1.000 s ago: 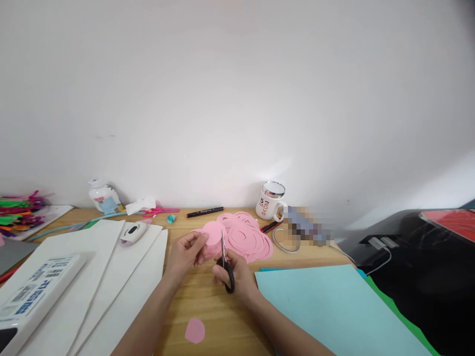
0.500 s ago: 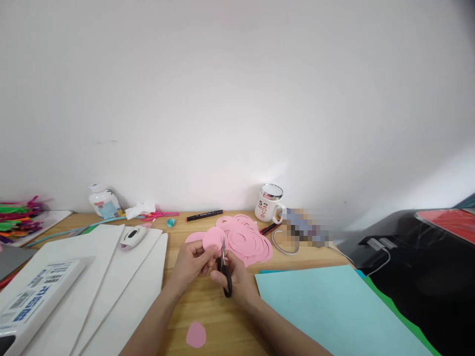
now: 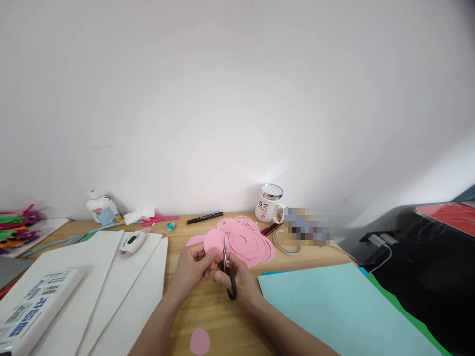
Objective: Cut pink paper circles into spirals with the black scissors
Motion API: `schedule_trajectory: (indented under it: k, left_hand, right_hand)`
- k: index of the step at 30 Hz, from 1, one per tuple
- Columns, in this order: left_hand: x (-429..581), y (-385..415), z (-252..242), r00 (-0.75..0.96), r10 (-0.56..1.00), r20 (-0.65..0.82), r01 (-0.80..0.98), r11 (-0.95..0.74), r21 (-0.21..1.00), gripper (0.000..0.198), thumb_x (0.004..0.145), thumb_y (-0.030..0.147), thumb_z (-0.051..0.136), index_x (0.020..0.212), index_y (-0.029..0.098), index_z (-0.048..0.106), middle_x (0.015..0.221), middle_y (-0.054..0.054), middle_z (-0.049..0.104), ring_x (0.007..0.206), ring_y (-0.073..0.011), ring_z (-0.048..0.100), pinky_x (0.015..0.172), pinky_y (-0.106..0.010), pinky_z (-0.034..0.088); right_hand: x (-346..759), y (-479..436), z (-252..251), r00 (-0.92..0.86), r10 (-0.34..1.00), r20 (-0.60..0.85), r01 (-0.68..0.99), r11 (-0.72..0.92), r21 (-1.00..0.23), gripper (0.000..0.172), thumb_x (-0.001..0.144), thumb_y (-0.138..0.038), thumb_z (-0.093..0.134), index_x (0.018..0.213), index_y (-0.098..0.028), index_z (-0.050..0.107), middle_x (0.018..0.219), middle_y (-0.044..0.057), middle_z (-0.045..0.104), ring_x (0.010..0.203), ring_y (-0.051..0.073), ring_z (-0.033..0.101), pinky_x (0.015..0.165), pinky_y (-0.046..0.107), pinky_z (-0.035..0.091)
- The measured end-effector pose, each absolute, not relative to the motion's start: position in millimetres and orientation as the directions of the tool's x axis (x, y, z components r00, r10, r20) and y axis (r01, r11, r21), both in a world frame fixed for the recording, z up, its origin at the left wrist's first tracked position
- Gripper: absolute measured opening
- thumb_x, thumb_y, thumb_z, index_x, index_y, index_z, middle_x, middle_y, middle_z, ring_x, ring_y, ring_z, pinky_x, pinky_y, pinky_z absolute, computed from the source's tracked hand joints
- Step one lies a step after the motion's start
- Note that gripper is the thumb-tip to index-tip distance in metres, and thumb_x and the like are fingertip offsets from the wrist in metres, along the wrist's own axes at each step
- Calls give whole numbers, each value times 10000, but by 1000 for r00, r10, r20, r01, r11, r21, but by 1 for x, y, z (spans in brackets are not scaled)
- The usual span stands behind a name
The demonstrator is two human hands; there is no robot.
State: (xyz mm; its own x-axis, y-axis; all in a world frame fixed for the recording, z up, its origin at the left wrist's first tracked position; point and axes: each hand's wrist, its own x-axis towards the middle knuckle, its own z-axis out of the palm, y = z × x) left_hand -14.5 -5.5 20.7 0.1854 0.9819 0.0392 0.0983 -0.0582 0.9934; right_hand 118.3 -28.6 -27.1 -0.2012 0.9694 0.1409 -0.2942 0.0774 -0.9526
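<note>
Between the thumb and fingers of my left hand (image 3: 193,267) is a round pink paper disc (image 3: 214,241), held up off the table. My right hand (image 3: 239,282) grips black-handled scissors (image 3: 230,281), whose blades point away from me along the disc's right edge. Whether the blades touch the paper at this instant is hard to make out. Just behind both hands lies a heap of pink paper rings and rounds (image 3: 247,240). Closer to me, a small pink paper piece (image 3: 200,341) rests on the wooden table (image 3: 226,326).
White sheets (image 3: 107,296) with a boxed item (image 3: 40,306) cover the left. Light-blue paper (image 3: 334,306) lies at right. Along the wall stand a white bottle (image 3: 103,207), pink scissors (image 3: 159,219), a black marker (image 3: 205,217) and a mug (image 3: 269,203).
The whole view has shifted slightly. My hands keep the same hold on disc and scissors, and the disc sits a little differently against the blades.
</note>
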Motion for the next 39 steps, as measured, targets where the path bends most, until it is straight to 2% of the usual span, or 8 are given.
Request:
schedule_trajectory:
  k: [6, 11, 17, 22, 26, 30, 34, 39]
  left_hand:
    - [-16, -5, 24, 160, 987, 27, 117, -46, 992, 396, 691, 429, 694, 468, 166, 500, 375, 56, 468, 328, -55, 371, 351, -179, 251]
    - [-16, -3, 22, 117, 993, 32, 129, -47, 991, 433, 668, 464, 706, 451, 170, 473, 372, 50, 483, 318, -54, 369, 344, -177, 254]
    - [-16, -3, 23, 118, 992, 38, 102, -50, 994, 430, 664, 493, 704, 469, 168, 501, 368, 56, 471, 326, -58, 371, 353, -179, 263]
    - [-13, -3, 21, 169, 985, 29, 79, -43, 996, 416, 688, 490, 686, 480, 161, 538, 401, 48, 485, 356, -61, 387, 371, -183, 279]
    - [-12, -3, 18, 189, 982, 12, 100, -31, 995, 411, 669, 465, 706, 450, 158, 544, 402, 35, 502, 365, -66, 394, 368, -187, 268]
    - [-14, -4, 18, 226, 974, -33, 124, 4, 992, 438, 677, 458, 695, 410, 160, 515, 371, 38, 478, 355, -61, 373, 374, -191, 262]
    - [-14, -4, 20, 218, 975, -42, 124, 15, 992, 430, 685, 473, 674, 431, 164, 519, 375, 39, 487, 356, -62, 371, 369, -190, 249]
    - [-12, -5, 26, 212, 975, -61, 121, 35, 992, 434, 667, 470, 687, 413, 164, 512, 364, 41, 480, 352, -60, 372, 369, -188, 244]
  right_hand:
    - [119, -29, -32, -210, 973, 95, -287, 31, -957, 319, 640, -381, 739, 842, -217, 554, 588, -54, 506, 502, 116, 431, 499, 226, 328]
    - [118, -28, -32, -187, 981, 50, -260, -1, -966, 275, 635, -349, 725, 789, -208, 546, 521, -63, 512, 466, 115, 468, 464, 215, 352]
    - [117, -25, -36, -175, 983, 58, -249, 12, -968, 258, 643, -346, 716, 746, -210, 521, 463, -77, 490, 420, 109, 457, 427, 206, 333]
    - [115, -27, -29, -177, 981, 79, -238, 35, -971, 258, 657, -359, 710, 727, -208, 513, 503, -62, 498, 443, 106, 433, 447, 212, 353]
    - [115, -30, -24, -198, 976, 88, -228, 42, -973, 320, 649, -401, 739, 703, -208, 489, 547, -55, 489, 482, 105, 404, 464, 212, 330]
    - [116, -28, -26, -194, 966, 171, -318, 103, -942, 395, 606, -443, 797, 738, -210, 505, 613, -50, 484, 550, 118, 415, 543, 234, 373]
    - [118, -25, -32, -218, 961, 170, -357, 83, -930, 457, 573, -458, 830, 806, -212, 523, 624, -49, 486, 563, 126, 418, 547, 237, 360]
    - [120, -24, -33, -242, 954, 179, -360, 83, -929, 435, 601, -449, 822, 807, -208, 525, 633, -45, 478, 570, 126, 412, 542, 237, 339]
